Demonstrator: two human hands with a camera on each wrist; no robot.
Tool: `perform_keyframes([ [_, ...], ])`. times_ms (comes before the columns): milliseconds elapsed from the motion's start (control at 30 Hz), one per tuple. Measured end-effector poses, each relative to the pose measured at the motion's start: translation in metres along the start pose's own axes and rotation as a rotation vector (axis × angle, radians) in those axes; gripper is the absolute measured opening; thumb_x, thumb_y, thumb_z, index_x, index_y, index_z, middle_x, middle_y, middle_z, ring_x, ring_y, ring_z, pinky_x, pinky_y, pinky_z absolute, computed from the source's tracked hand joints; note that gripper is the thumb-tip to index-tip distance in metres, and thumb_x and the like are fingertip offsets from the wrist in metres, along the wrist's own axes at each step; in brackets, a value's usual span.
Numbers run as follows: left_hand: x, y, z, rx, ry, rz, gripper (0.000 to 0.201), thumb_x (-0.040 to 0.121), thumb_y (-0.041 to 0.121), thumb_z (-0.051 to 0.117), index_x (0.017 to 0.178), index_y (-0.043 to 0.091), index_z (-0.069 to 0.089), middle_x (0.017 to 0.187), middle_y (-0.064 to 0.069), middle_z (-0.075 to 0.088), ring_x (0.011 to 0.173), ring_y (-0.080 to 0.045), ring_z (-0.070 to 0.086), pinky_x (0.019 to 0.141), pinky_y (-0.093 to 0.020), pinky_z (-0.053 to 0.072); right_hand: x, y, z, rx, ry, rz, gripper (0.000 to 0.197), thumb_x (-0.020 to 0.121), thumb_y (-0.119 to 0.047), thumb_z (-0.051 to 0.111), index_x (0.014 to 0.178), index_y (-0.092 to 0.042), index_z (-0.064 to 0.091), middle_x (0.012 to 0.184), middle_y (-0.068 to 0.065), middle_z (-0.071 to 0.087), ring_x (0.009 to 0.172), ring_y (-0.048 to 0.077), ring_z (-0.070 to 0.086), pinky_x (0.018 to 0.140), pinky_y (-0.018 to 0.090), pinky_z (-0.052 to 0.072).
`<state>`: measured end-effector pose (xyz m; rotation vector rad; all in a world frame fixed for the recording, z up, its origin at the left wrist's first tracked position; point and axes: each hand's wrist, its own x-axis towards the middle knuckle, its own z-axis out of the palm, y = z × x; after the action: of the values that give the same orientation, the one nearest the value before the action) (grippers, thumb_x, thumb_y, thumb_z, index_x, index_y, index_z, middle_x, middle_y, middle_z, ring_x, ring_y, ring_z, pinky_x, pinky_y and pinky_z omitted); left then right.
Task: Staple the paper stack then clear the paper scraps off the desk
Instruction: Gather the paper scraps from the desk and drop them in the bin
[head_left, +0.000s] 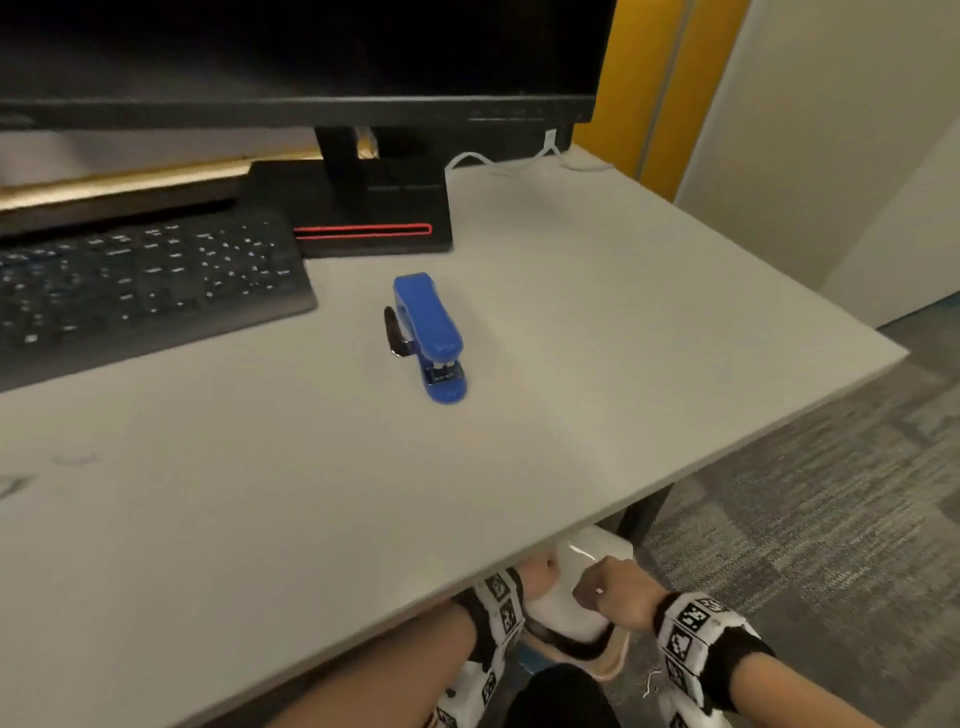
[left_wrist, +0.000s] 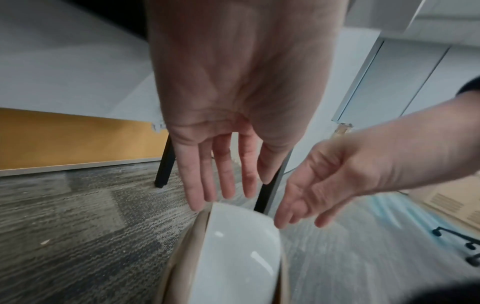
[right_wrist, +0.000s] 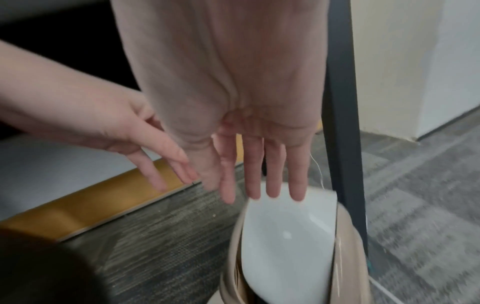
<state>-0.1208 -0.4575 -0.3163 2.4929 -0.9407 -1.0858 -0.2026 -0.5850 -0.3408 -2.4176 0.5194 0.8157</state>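
Hands hang below the desk (head_left: 597, 338) edge, your left hand (left_wrist: 233, 102) and right hand (right_wrist: 233, 102) both empty, fingers straight and spread, directly above the white-lined bin (right_wrist: 285, 236). No paper shows on the desk; the blue stapler (head_left: 428, 335) lies toward 12 o'clock, long axis running 11 to 5.

An office is shown. A black monitor (head_left: 311, 57) on its stand and a black keyboard (head_left: 140, 280) are set on a pale desk (head_left: 571, 312), with a blue stapler (head_left: 428, 338) near them. Grey patterned carpet tiles (head_left: 831, 509) are laid below, and a waste bin (right_wrist: 285, 236) is placed beside a black desk leg (right_wrist: 342, 123).
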Motion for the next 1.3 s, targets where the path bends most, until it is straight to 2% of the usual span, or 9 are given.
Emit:
perform_keyframes([
  [133, -0.082, 0.006, -0.007, 0.026, -0.035, 0.13, 0.027, 0.094, 0.02, 0.05, 0.113, 0.005, 0.064, 0.12, -0.013, 0.061, 0.109, -0.028, 0.06, 0.09, -0.033, 0.048, -0.079, -0.049, -0.029, -0.142, -0.118, -0.093, 0.025, 0.089, -0.023, 0.053, 0.069, -0.038, 0.059, 0.095, -0.008, 0.063, 0.092, 0.007, 0.056, 0.068, 0.01, 0.038],
  [300, -0.212, 0.015, -0.033, -0.038, -0.071, 0.34, 0.029, 0.094, 0.023, 0.051, 0.112, 0.005, 0.066, 0.115, -0.015, 0.066, 0.107, -0.03, 0.061, 0.091, -0.03, 0.046, -0.189, -0.145, -0.079, -0.361, -0.219, -0.253, 0.028, 0.092, -0.035, 0.048, 0.094, -0.016, 0.068, 0.084, 0.001, 0.064, 0.078, 0.01, 0.054, 0.075, 0.029, 0.047],
  [433, -0.299, 0.0, -0.088, -0.162, 0.249, 0.424, 0.022, 0.092, 0.027, 0.056, 0.103, 0.014, 0.069, 0.102, -0.003, 0.072, 0.085, -0.01, 0.063, 0.084, -0.026, 0.05, -0.249, -0.229, -0.122, -0.142, -0.009, -0.474, 0.024, 0.092, -0.027, 0.053, 0.076, -0.028, 0.07, 0.075, -0.002, 0.071, 0.067, 0.002, 0.065, 0.062, 0.023, 0.054],
  [500, -0.333, -0.019, -0.122, -0.188, 0.488, 0.383, 0.018, 0.09, 0.03, 0.058, 0.096, 0.019, 0.071, 0.095, 0.003, 0.073, 0.079, -0.006, 0.061, 0.079, -0.024, 0.05, -0.253, -0.268, -0.131, -0.06, 0.143, -0.573, 0.023, 0.093, -0.027, 0.051, 0.087, -0.023, 0.072, 0.084, -0.004, 0.071, 0.076, 0.006, 0.069, 0.063, 0.022, 0.056],
  [667, -0.376, -0.098, -0.187, 0.12, 0.857, 0.07, 0.021, 0.093, 0.024, 0.05, 0.099, 0.018, 0.07, 0.099, 0.004, 0.07, 0.09, -0.015, 0.063, 0.083, -0.034, 0.051, -0.206, -0.341, -0.1, -0.328, 0.228, -0.667, 0.036, 0.099, -0.021, 0.037, 0.132, -0.02, 0.052, 0.139, -0.001, 0.051, 0.124, 0.016, 0.049, 0.1, 0.025, 0.035],
  [800, -0.38, -0.157, -0.202, 0.359, 0.679, -0.302, 0.03, 0.097, 0.02, 0.039, 0.113, 0.008, 0.061, 0.117, -0.01, 0.06, 0.104, -0.031, 0.059, 0.087, -0.038, 0.048, -0.171, -0.375, -0.068, -0.633, 0.087, -0.594, 0.048, 0.101, -0.02, 0.03, 0.147, -0.007, 0.027, 0.155, 0.009, 0.026, 0.141, 0.025, 0.027, 0.116, 0.033, 0.021],
  [967, -0.36, -0.192, -0.199, 0.328, 0.346, -0.468, 0.054, 0.096, 0.044, 0.033, 0.132, 0.005, 0.043, 0.135, -0.013, 0.044, 0.121, -0.032, 0.047, 0.102, -0.045, 0.04, -0.153, -0.405, -0.051, -0.719, 0.081, -0.556, 0.038, 0.099, -0.022, 0.031, 0.13, -0.002, 0.039, 0.135, 0.013, 0.04, 0.122, 0.03, 0.045, 0.099, 0.041, 0.037],
  [1167, -0.332, -0.181, -0.2, 0.308, 0.314, -0.421, 0.067, 0.094, 0.052, 0.032, 0.145, 0.009, 0.025, 0.152, -0.013, 0.023, 0.137, -0.033, 0.03, 0.108, -0.047, 0.032, -0.147, -0.427, -0.051, -0.651, 0.116, -0.615, 0.035, 0.095, -0.011, 0.036, 0.125, 0.0, 0.05, 0.131, 0.017, 0.049, 0.119, 0.033, 0.049, 0.098, 0.036, 0.039],
  [1300, -0.328, -0.173, -0.201, 0.278, 0.287, -0.346, 0.065, 0.095, 0.049, 0.033, 0.148, 0.015, 0.019, 0.153, -0.012, 0.02, 0.138, -0.033, 0.027, 0.11, -0.048, 0.03, -0.133, -0.412, -0.065, -0.641, 0.243, -0.525, 0.038, 0.093, -0.027, 0.045, 0.121, -0.004, 0.054, 0.131, 0.017, 0.047, 0.117, 0.035, 0.049, 0.098, 0.04, 0.042],
])
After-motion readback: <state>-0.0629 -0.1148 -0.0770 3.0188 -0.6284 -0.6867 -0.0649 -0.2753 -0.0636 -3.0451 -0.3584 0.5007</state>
